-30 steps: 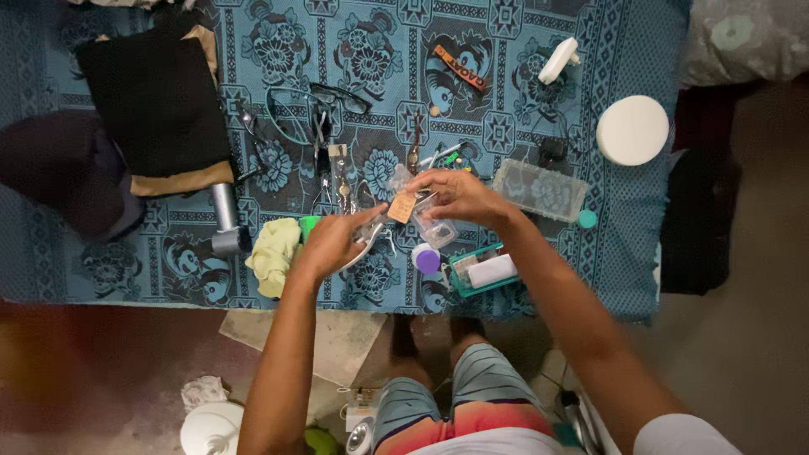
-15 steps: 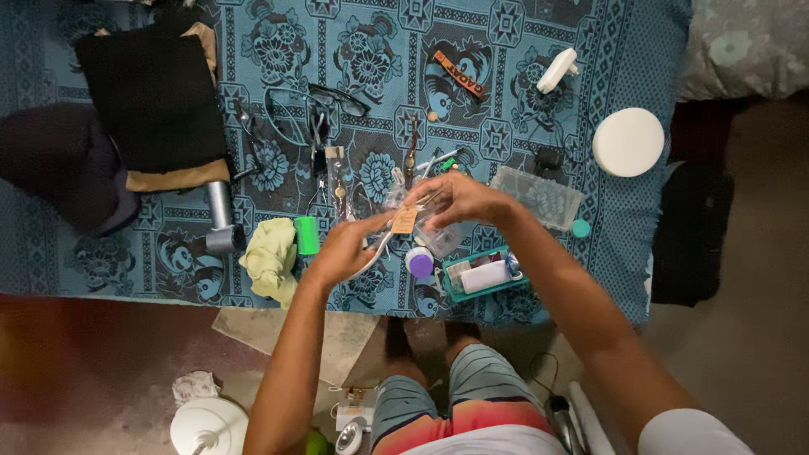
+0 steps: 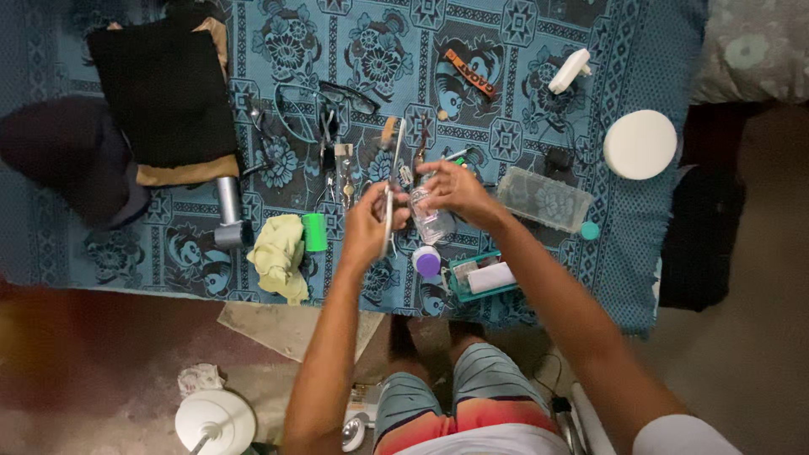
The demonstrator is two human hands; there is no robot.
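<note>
My left hand [image 3: 368, 222] grips a slim metal tool [image 3: 393, 173] with a brown tip, held upright over the middle of the blue patterned cloth [image 3: 539, 34]. My right hand [image 3: 452, 190] is just to its right, fingers closed on a small clear plastic bag [image 3: 432, 221] that hangs below the hand. The two hands almost touch. A purple-capped white jar [image 3: 426, 260] sits just under them.
A green cylinder [image 3: 314, 232], yellow-green rag [image 3: 278, 254] and grey tool [image 3: 228, 211] lie left. Glasses [image 3: 345, 97], a black folded cloth [image 3: 164, 93], a clear box [image 3: 543, 198], a teal tray [image 3: 480, 276], a white round lid [image 3: 640, 143] and a white plug [image 3: 569, 70] surround them.
My left hand rose and turned the metal tool from flat to upright. My right hand shifted slightly up with the clear bag. The small brown tag between the hands is no longer seen.
</note>
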